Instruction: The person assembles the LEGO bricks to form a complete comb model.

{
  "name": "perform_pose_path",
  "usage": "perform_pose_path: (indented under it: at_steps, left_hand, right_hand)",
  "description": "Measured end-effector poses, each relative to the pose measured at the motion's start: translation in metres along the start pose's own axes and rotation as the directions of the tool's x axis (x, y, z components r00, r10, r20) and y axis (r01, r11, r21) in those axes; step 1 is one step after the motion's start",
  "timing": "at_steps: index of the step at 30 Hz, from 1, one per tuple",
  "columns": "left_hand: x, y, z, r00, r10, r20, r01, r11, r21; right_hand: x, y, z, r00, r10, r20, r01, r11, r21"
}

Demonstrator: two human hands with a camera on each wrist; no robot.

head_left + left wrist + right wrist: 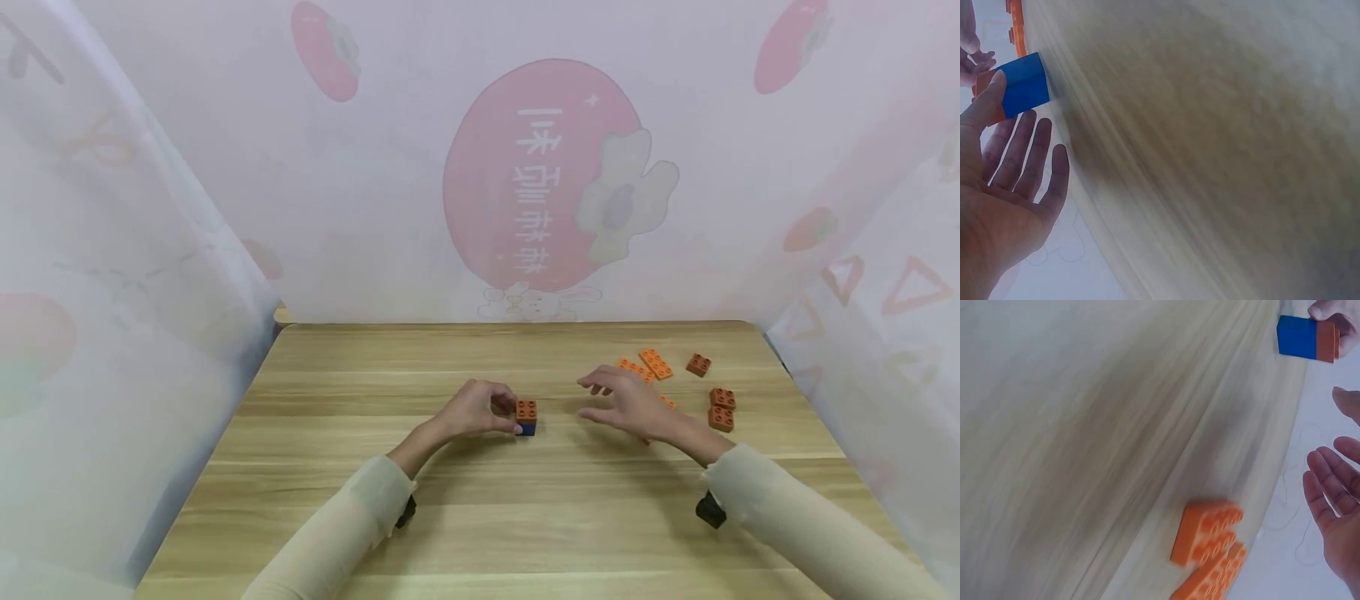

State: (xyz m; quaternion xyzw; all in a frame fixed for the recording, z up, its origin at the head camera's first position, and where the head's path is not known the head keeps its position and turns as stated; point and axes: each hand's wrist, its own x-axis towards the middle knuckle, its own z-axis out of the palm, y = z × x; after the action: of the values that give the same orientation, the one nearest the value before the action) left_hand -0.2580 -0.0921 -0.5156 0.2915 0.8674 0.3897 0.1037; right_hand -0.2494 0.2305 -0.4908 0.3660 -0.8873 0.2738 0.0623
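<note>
Near the table's middle, my left hand (478, 408) pinches a small stack of toy building bricks between thumb and fingers. The stack has a brown studded brick (527, 407) on top and blue bricks (527, 429) below. In the left wrist view, the thumb lies across the seam of brown and blue (1027, 84), the other fingers spread beneath. To the right, my right hand (628, 404) hovers with fingers extended and holds nothing. Partly hidden behind it are orange bricks (636, 369). In the right wrist view an orange brick (1200, 534) lies on the wood below that hand.
Another orange brick (656, 363) lies at the back right of the wooden table (450, 517). Beside it are a single brown brick (699, 364) and two brown bricks (722, 408) side by side. A printed white cloth (375, 208) walls the table's back and sides.
</note>
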Motion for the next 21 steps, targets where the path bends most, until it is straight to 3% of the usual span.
perform_pose_path:
  at_steps: [7,21]
  left_hand:
    - [0.0,0.002,0.0,1.0,0.009,-0.007,-0.009,1.0,-0.006]
    - [-0.003,0.006,0.001,1.0,-0.001,-0.012,0.0,1.0,-0.015]
  right_hand:
    - [-0.015,0.013,-0.013,0.999,0.039,0.022,-0.039,0.999,-0.028]
    - [-0.044,0.033,-0.025,0.999,0.047,-0.008,-0.048,0.988,-0.147]
